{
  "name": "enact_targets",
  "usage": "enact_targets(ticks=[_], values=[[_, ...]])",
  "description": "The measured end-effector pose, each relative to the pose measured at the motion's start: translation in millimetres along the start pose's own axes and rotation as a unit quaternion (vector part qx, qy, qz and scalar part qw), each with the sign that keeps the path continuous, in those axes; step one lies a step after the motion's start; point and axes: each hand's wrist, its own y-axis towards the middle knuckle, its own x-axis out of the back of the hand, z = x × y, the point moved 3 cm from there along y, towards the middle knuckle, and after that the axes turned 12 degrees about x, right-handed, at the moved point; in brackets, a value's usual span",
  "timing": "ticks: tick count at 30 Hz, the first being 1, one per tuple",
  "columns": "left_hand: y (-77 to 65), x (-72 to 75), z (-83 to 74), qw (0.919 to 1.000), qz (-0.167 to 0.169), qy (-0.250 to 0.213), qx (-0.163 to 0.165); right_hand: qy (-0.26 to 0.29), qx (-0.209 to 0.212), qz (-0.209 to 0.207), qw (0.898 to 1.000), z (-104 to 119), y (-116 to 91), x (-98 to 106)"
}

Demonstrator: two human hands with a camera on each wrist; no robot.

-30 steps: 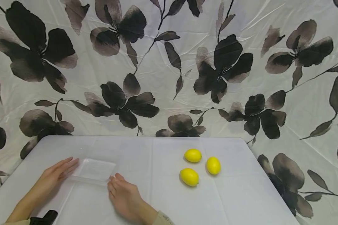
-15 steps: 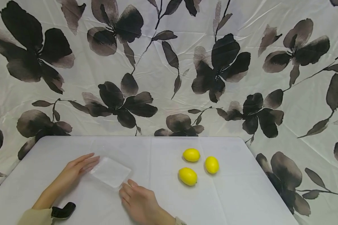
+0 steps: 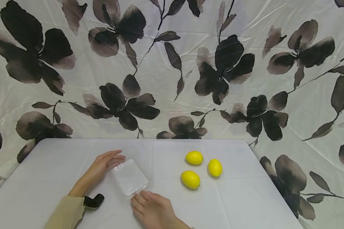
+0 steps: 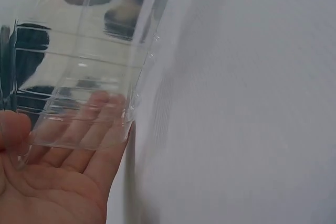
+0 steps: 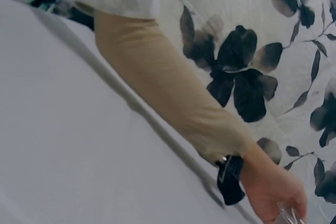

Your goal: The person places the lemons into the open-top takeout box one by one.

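Observation:
A clear plastic box (image 3: 131,177) lies between both hands, left of the table's middle in the head view. My left hand (image 3: 104,165) holds its far left end. In the left wrist view, the thumb is at one corner of the box (image 4: 79,72) and the fingers show through the clear wall. At the near end, my right hand (image 3: 156,208) grips the edge with curled fingers, its thumb mostly hidden. Three yellow lemons sit apart to the right: one at the back (image 3: 194,157), one at the right (image 3: 215,168) and one nearer (image 3: 190,179).
A white cloth covers the table (image 3: 240,200). Behind it hangs a floral curtain (image 3: 172,70). A black wrist device (image 3: 94,201) is worn at the left sleeve (image 3: 67,211). The right wrist view shows the left forearm (image 5: 168,87) across the table.
Both hands have moved right with the clear plastic box, bringing it nearer the lemons. The box has turned clockwise in the head view. The lemons have stayed in place.

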Motion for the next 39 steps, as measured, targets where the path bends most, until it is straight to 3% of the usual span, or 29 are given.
enact_targets(ticks=[5, 10, 17, 20, 24, 28, 33, 39], values=[[20.5, -18.8, -4.4, 0.9992, 0.022, -0.033, -0.007, 0.015, 0.000, 0.001, 1.000, 4.7, -6.9, -0.1], [39.0, -34.5, -6.0, 0.9975, 0.042, -0.056, -0.011, 0.031, -0.001, -0.030, 0.999, 6.5, -7.4, 1.9], [54.4, -50.7, -6.9, 0.9973, 0.035, -0.062, -0.020, 0.027, 0.005, -0.047, 0.999, 9.2, -7.0, 5.5], [59.2, -56.3, -5.7, 0.9973, 0.037, -0.062, -0.008, 0.021, 0.011, -0.044, 0.999, 11.3, -6.4, 8.1], [63.5, -61.9, -0.7, 0.9954, 0.045, -0.082, 0.020, 0.013, 0.019, -0.041, 0.999, 13.6, -5.9, 11.7], [65.1, -64.2, 3.9, 0.9945, 0.042, -0.093, 0.021, 0.003, 0.023, -0.042, 0.999, 14.1, -5.4, 14.3], [61.9, -64.5, 8.0, 0.9976, 0.017, -0.066, 0.008, -0.006, 0.021, -0.055, 0.998, 13.8, -6.9, 17.7], [57.3, -64.2, 9.6, 0.9997, -0.005, -0.026, -0.001, -0.047, -0.012, -0.089, 0.995, 13.9, -6.9, 29.6]])
